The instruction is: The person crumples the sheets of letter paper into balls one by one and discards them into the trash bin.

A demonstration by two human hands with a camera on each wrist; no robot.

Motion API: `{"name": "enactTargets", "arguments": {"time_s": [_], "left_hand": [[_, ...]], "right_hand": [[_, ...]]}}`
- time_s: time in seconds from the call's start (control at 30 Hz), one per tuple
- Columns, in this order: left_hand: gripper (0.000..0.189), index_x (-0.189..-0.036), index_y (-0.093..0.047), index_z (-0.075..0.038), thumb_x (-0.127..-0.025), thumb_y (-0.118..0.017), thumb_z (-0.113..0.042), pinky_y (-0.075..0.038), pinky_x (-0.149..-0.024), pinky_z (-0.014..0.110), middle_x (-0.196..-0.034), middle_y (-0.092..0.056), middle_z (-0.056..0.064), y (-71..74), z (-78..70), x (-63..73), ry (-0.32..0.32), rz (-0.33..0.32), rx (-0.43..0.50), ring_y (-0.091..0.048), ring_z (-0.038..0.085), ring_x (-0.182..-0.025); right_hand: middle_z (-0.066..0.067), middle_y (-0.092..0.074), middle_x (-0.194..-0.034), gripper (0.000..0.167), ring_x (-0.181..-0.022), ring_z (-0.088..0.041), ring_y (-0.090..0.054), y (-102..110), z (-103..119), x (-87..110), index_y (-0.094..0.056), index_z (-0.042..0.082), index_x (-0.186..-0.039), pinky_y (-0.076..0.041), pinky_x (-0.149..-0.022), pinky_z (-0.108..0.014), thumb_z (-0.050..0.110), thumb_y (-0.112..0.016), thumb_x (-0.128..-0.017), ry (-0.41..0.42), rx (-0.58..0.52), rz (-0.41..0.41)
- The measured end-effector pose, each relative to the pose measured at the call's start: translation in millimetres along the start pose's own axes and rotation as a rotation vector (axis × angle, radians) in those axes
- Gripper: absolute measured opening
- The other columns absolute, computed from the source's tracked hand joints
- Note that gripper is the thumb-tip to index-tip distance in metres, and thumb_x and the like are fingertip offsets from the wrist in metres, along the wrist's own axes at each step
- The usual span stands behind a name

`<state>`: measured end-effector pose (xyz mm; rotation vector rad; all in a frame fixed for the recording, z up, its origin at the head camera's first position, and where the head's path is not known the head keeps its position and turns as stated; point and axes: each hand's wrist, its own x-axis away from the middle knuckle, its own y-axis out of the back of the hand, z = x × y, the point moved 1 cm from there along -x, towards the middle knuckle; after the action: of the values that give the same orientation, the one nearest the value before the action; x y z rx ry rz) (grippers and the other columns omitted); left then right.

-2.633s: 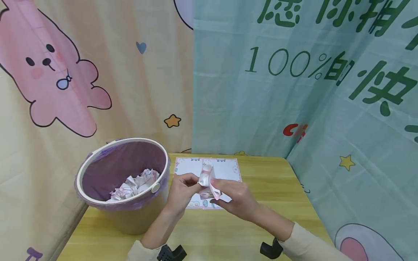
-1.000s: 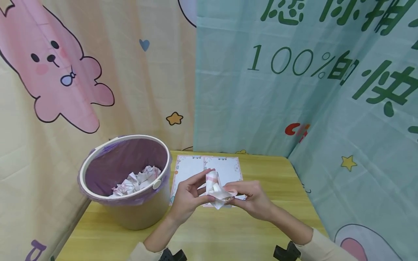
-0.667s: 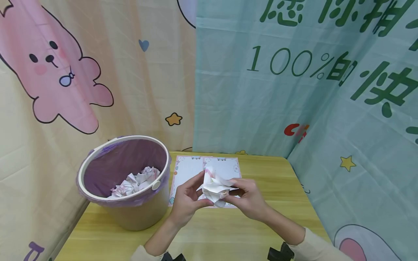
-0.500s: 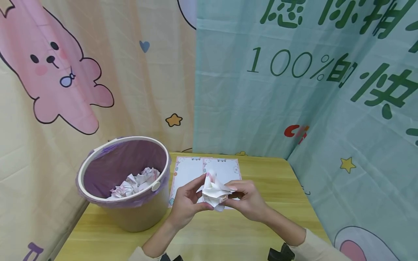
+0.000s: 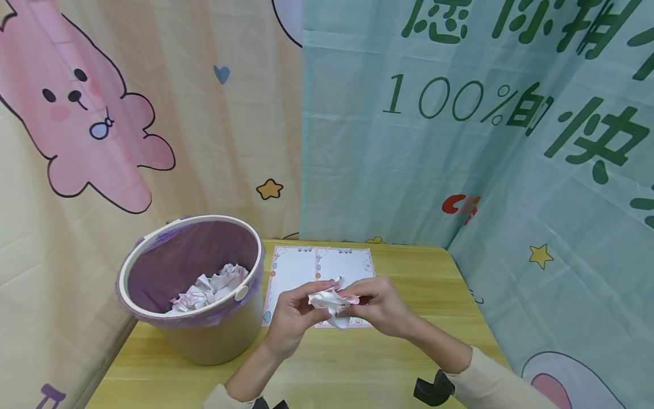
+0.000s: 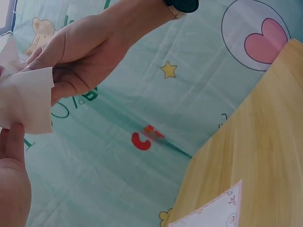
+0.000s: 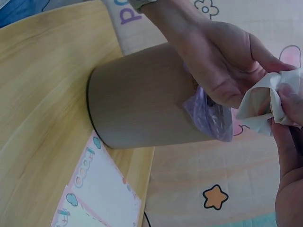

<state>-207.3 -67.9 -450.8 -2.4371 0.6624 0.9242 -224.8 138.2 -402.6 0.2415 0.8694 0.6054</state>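
Between both hands, above the table, is a crumpled sheet of white paper (image 5: 331,301) with pink-printed edges. My left hand (image 5: 290,315) holds its left side, the thumb below and fingers above. My right hand (image 5: 380,307) pinches its right side between thumb and fingers. In the left wrist view a smooth, curved flap of the paper (image 6: 28,101) hangs between the hands. The right wrist view shows a hollow fold in the paper (image 7: 262,101). Behind the hands lie two flat sheets of printed paper (image 5: 293,267), side by side and partly covered by the hands.
Left of the hands stands a beige trash bin (image 5: 209,341) with a white rim and purple liner. Crumpled paper (image 5: 212,289) lies inside it. The wooden table (image 5: 424,289) meets hanging curtains (image 5: 378,170) at its back and right.
The paper was a taller roll and is now more crumpled and compact. Both hands have shifted around it, the right one slightly leftward. The bin and flat sheets stay put.
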Motion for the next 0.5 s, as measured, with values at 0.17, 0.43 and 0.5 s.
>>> {"name": "enactTargets", "arguments": {"time_s": [0.17,0.43,0.5], "left_hand": [[0.03,-0.119,-0.075,-0.004,-0.094,-0.069,0.009,-0.054,-0.099,0.035,-0.121,-0.072,0.01,-0.9,5.5,-2.8,-0.052,-0.085,0.045,-0.063,0.027,-0.122],[0.031,-0.116,-0.078,-0.011,-0.095,-0.067,0.009,-0.054,-0.097,0.029,-0.121,-0.072,0.005,-0.2,3.8,-5.9,-0.028,-0.137,0.214,-0.063,0.021,-0.12],[0.031,-0.117,-0.078,-0.012,-0.096,-0.067,0.007,-0.054,-0.097,0.029,-0.124,-0.069,0.005,-0.5,1.2,-6.5,-0.033,-0.118,0.23,-0.061,0.021,-0.121]], "right_hand": [[-0.011,-0.077,-0.091,0.019,-0.073,-0.014,-0.072,-6.5,2.2,-1.1,-0.079,-0.006,-0.1,-0.062,-0.058,-0.032,-0.009,-0.083,-0.081,-0.216,-0.039,-0.094],[-0.015,-0.07,-0.114,0.046,-0.101,-0.022,-0.068,-20.7,-0.7,8.8,-0.069,-0.005,-0.122,-0.061,-0.083,-0.034,0.004,-0.089,-0.081,-0.066,0.007,-0.215],[-0.016,-0.063,-0.121,0.062,-0.106,-0.024,-0.063,-22.1,-2.2,12.9,-0.064,-0.004,-0.128,-0.059,-0.088,-0.032,0.019,-0.093,-0.079,0.015,0.059,-0.227]]}}
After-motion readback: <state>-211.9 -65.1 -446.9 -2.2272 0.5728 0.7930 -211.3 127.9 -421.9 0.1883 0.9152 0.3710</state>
